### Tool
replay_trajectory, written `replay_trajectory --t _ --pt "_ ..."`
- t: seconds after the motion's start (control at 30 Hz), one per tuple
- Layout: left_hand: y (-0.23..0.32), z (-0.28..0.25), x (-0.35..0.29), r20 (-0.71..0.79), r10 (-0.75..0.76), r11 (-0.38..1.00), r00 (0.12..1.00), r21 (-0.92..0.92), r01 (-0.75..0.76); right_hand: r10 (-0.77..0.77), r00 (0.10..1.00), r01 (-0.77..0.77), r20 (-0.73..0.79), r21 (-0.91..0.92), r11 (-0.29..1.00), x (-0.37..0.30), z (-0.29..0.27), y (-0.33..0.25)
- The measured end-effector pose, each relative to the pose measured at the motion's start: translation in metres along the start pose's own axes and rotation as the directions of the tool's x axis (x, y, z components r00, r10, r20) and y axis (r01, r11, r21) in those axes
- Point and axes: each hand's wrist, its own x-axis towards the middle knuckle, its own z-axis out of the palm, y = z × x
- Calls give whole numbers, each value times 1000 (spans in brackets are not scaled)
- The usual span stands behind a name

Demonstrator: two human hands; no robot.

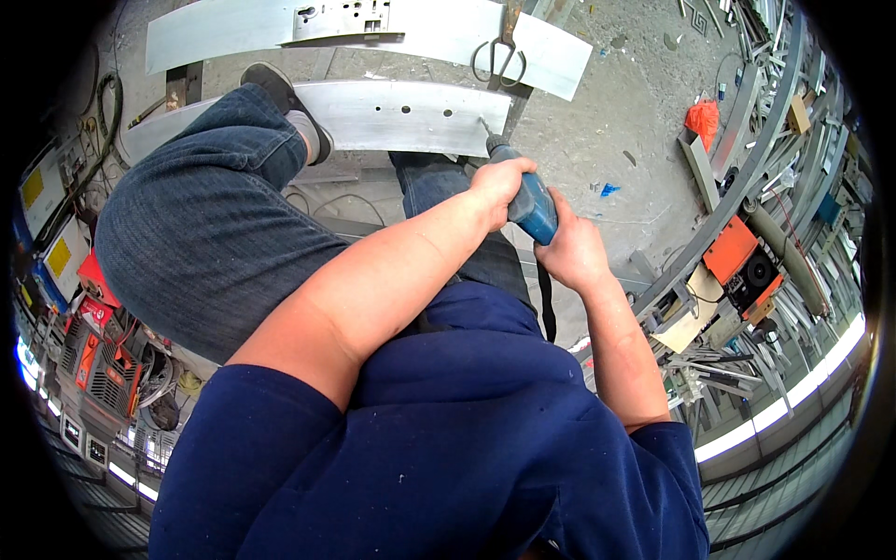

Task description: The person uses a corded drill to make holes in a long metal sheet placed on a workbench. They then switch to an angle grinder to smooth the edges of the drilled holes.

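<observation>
While both hands grip the blue drill (534, 207), left hand (504, 189) at its front and right hand (571, 247) behind, the holed metal strip (373, 133) lies ahead, long axis left to right; the left hand is nearer; the bit (486, 129) points to the strip's right end.

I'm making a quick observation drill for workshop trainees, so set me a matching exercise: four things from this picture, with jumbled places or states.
Column one:
1. Power drill
2. Scissors
3. Plastic bag
4. Round holes

Column two:
A. Orange-red, to the right of both metal strips
B. Dark, in the nearer metal strip
C. Blue, held by the left hand and right hand
D. Lying on the farther metal strip, handle loops toward the person

Right pairs: 1-C, 2-D, 3-A, 4-B.
</observation>
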Motion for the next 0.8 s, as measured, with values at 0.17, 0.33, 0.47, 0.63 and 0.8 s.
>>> replay_trajectory --t 0.17,0.33,0.47,0.63,0.8 --pt "1 0 -2 17 -13 1000 1000 -18 14 -13 1000 13 3 -2 1000 -1 -3 -2" --pt "3 1 -6 4 -10 999 1000 -33 10 -32 999 32 -8 -4 999 1 1 3" --pt "3 0 0 30 -28 999 999 -38 29 -37 999 37 6 -28 999 3 -5 1" --pt "23 5 -12 81 -66 996 995 -57 71 -54 997 59 45 -105 993 15 -21 -7" --pt "38 3 -1 133 -112 983 985 -132 129 -108 991 124 79 -236 964 32 -50 -22"
